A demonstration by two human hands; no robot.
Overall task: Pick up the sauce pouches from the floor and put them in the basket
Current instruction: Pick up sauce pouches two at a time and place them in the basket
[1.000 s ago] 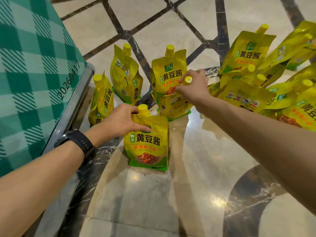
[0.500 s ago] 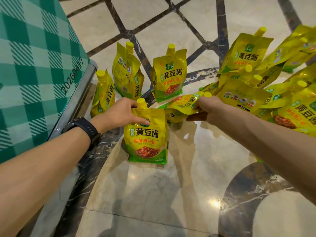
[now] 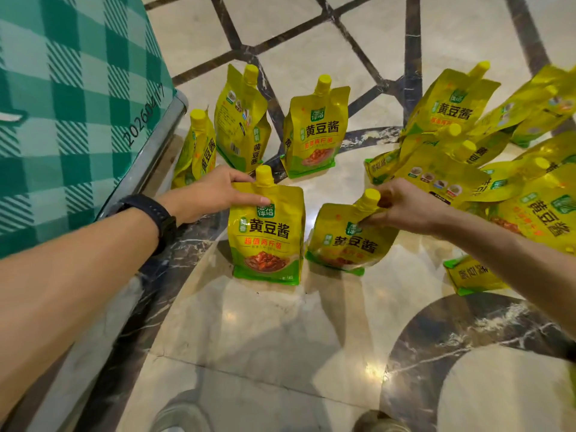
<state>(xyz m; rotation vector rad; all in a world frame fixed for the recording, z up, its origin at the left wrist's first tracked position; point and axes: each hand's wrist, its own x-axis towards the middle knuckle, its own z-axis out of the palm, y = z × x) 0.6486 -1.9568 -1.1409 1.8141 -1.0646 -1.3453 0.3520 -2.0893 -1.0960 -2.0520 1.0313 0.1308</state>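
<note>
Gripping the top of an upright yellow soybean-sauce pouch (image 3: pixel 266 235) just below its cap, the left hand (image 3: pixel 215 194) lays its thumb across the front and curls its fingers behind, while the pouch stands on the marble floor (image 3: pixel 265 338) near centre. Just beside it at 3 o'clock, a second pouch (image 3: pixel 349 238) leans tilted, base on the floor, its neck pinched under the cap by the right hand (image 3: pixel 405 207). Three standing pouches (image 3: pixel 314 132) sit at 11 to 12 o'clock, a heap of pouches (image 3: pixel 467 120) at 2 o'clock, and a green checked cloth (image 3: pixel 62 88) at 10 o'clock.
</note>
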